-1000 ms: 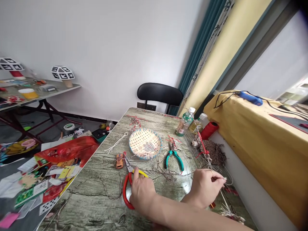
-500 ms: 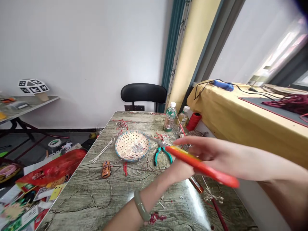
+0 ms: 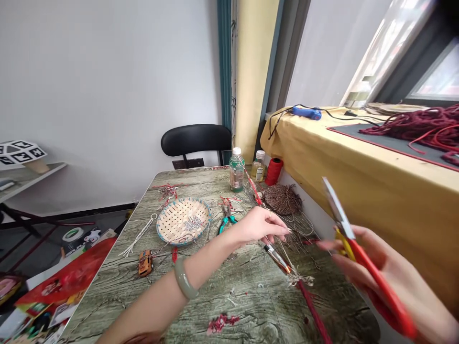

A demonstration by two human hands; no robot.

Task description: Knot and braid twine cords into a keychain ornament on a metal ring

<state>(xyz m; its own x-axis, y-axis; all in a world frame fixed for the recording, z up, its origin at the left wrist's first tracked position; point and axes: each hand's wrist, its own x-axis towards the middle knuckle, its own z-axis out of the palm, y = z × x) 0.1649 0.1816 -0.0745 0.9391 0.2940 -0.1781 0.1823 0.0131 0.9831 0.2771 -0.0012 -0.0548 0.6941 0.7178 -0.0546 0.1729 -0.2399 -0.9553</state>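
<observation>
**Two hands full: scissors [image 3: 358,253] in my right hand [image 3: 383,282], strands [image 3: 291,260] in my left hand [image 3: 258,224]**

The table [image 3: 222,291] fills the lower middle of my view, with its grey-green wood grain under everything. To my right runs a ledge [image 3: 340,157] under yellow cloth, and a black chair [image 3: 195,138] stands at the far end of the table.

My left arm reaches across the tabletop from the lower left, a pale green bangle [image 3: 183,282] on the wrist. That hand hovers low over the table, right of centre. Its fingers are drawn together, and the thumb and fingertips pinch fine pale strands. These run down to a frayed knot on the table, where a red cord [image 3: 313,313] starts.

My right hand is raised off the table's right edge, well apart from the left. It is wrapped around the red handles of the scissors. The blades are together and point up and away from me.

Left of my left hand lies a round woven basket [image 3: 171,228] with small beads in it. A brown bundle [image 3: 283,198] of cord sits beyond my fingers. A bottle [image 3: 236,169] and a red spool [image 3: 274,171] stand at the far edge. Teal pliers [image 3: 225,220] lie just beside the basket, and a small orange toy car [image 3: 145,263] rests nearer me.
</observation>
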